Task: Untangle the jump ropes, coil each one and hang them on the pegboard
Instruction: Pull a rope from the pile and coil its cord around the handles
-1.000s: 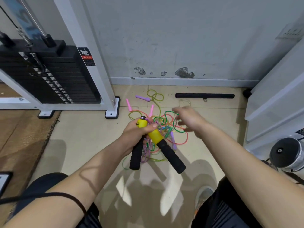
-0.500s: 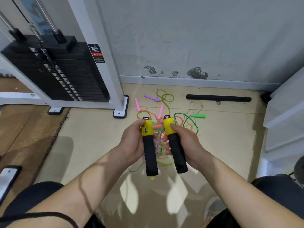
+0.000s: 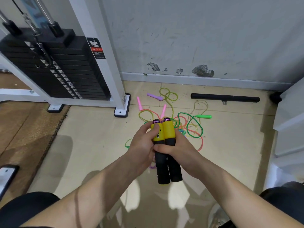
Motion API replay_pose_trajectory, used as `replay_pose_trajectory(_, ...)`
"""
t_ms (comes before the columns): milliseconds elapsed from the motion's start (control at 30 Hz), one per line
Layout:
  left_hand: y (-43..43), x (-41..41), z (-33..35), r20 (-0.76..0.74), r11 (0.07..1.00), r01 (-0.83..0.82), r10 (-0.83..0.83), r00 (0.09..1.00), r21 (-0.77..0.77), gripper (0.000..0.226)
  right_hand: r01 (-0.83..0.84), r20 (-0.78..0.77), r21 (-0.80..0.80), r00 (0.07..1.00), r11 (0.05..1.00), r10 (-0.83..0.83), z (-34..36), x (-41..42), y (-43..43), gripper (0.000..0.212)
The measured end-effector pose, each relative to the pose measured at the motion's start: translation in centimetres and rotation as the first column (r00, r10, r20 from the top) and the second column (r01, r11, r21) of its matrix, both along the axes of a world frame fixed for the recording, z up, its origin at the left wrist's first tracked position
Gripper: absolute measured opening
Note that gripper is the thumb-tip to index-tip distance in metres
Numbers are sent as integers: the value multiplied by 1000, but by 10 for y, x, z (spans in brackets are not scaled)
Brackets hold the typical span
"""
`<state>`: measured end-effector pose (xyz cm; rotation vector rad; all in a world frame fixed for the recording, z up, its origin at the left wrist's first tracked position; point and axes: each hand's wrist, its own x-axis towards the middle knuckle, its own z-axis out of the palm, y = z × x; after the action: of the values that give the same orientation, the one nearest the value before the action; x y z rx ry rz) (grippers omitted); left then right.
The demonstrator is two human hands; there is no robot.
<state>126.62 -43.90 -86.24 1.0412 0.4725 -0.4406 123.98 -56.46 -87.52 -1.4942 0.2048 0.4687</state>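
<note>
Behind yellow handles (image 3: 169,131), half-hidden rope tangle (image 3: 181,129)

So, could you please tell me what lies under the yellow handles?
A tangle of ropes on the floor; the handles, left hand and right hand hide its middle.

- Sticker (image 3: 95,48) on white post (image 3: 113,83): black ground, white pictogram on top, red band with a warning triangle and small characters, then lines of white print. No word legible.
- Weight stack (image 3: 79,76): silver tags down the plates; numbers not legible.
- Handles (image 3: 167,132): small black marking on the left one, too small to read.
</note>
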Motion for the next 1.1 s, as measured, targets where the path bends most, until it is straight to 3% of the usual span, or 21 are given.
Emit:
replay_pose_trajectory(67, 5, 1, 3, 20, 982, 123, -127, 992, 141, 29, 17, -22, 62, 1000, 998, -15, 5, 1, -2, 34)
replay_pose_trajectory(133, 14, 8, 5, 21, 882, 268, -300, 954, 387, 32, -17, -45, 119, 999, 993, 23, 11, 1, -7, 28)
replay_pose_trajectory(233, 30, 20, 3, 141, 710, 250, -443, 885, 659, 32, -124, -98, 215, 984, 969, 148, 18, 0, -17, 32)
replay_pose_trajectory(333, 44, 22, 1, 331, 762, 237, -509, 795, 603, 37, -209, -116, 305, 960, 929, 254, 19, -2, -26, 38)
replay_pose_trajectory(400, 43, 18, 0, 378, 830, 350, -521, 765, 434, 36, -245, -108, 393, 945, 887, 309, 20, -4, -29, 40)
replay_pose_trajectory(500, 34, 16, 6, 155, 878, 461, -476, 866, 127, 44, -342, -66, 453, 908, 823, 414, 21, -2, -34, 30)
replay_pose_trajectory(600, 38, 15, 2, 121, 815, 529, -565, 816, 237, 36, -388, -35, 391, 900, 835, 434, 20, 1, -42, 29)
replay_pose_trajectory(800, 63, 21, 14, 229, 728, 559, -669, 708, 398, 30, -318, -34, 289, 939, 903, 342, 17, 5, -66, 56)
replay_pose_trajectory(900, 68, 22, 13, 251, 737, 489, -640, 726, 467, 32, -278, -56, 349, 947, 895, 316, 19, 2, -72, 77)
replay_pose_trajectory(1000, 64, 16, 15, 310, 712, 442, -662, 683, 546, 33, -270, -39, 389, 950, 881, 309, 21, -2, -71, 70)
replay_pose_trajectory(1100, 53, 7, 10, 323, 699, 384, -655, 683, 604, 35, -317, -8, 471, 932, 823, 363, 23, -5, -66, 77)
